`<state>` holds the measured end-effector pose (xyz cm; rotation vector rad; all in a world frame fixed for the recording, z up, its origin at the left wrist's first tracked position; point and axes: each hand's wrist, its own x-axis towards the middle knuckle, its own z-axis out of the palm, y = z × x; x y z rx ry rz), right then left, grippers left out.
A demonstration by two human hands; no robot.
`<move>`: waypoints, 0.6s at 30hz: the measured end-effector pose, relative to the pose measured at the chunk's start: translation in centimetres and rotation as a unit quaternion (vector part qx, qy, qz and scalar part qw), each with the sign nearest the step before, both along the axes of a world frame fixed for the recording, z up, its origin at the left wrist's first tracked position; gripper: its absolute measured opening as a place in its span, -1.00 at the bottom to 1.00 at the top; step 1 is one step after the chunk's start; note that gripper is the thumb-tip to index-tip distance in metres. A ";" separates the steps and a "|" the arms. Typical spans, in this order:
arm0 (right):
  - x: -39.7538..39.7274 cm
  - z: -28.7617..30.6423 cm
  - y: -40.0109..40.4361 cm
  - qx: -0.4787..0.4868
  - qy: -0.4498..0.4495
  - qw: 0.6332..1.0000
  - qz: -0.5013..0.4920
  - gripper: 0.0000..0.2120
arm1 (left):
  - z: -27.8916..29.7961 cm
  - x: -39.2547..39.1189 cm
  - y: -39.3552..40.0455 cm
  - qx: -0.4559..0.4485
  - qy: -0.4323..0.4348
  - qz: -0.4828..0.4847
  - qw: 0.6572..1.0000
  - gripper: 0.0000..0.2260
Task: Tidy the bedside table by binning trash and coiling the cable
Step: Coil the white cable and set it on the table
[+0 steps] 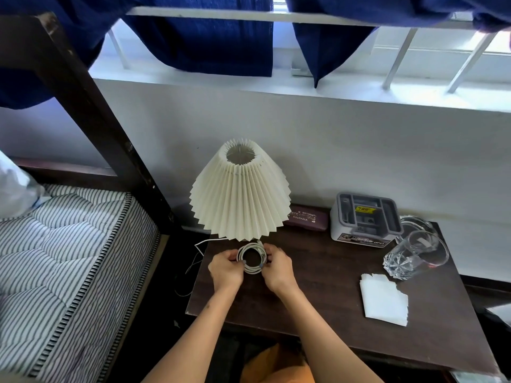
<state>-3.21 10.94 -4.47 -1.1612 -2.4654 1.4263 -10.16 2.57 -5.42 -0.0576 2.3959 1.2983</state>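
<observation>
We are looking down at the dark wooden table [318,294], and both hands are working at its far left corner, just in front of the pleated lamp [240,194]. The left hand [225,269] is pinching the left side of the white cable [251,258], which is sitting wound into a neat round coil, while the right hand [278,268] is clasping the coil's right side. So each grip is closing on the cable. A loose strand is trailing off the table's left edge. Over to the right, a folded white tissue [384,299] is lying flat, near a cut-glass tumbler [407,255]. Behind it, a grey box [365,217] and a dark spectacle case [308,218] are sitting against the wall. The striped mattress [69,244] is lying at left.
</observation>
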 end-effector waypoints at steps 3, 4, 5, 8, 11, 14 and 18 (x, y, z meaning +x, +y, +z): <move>0.3 0.2 0.0 -0.017 0.011 1.000 -0.008 -0.64 | 0.0 0.0 0.0 -0.012 0.003 -0.008 1.000 -0.75; 0.3 0.2 0.1 -0.022 0.008 1.000 -0.008 -0.61 | 0.1 0.0 0.1 -0.018 0.002 -0.009 1.000 -0.74; 0.4 0.2 0.1 -0.025 0.006 1.000 -0.006 -0.58 | 0.1 0.1 0.1 -0.020 0.003 -0.010 1.000 -0.73; 0.4 0.2 0.1 -0.022 0.002 1.000 0.005 -0.54 | 0.2 0.3 0.2 -0.015 0.005 -0.014 1.000 -0.70; 0.6 0.1 0.0 -0.025 0.000 1.000 0.008 -0.53 | 0.3 0.4 0.0 -0.018 0.005 -0.020 1.000 -0.67; 0.7 0.2 0.1 -0.036 -0.005 0.999 0.008 -0.53 | 0.4 0.4 -0.1 -0.026 0.006 -0.029 0.999 -0.66; 0.8 0.5 0.1 -0.043 -0.027 0.998 0.025 -0.53 | 0.7 0.5 -0.2 -0.029 0.010 -0.044 0.999 -0.68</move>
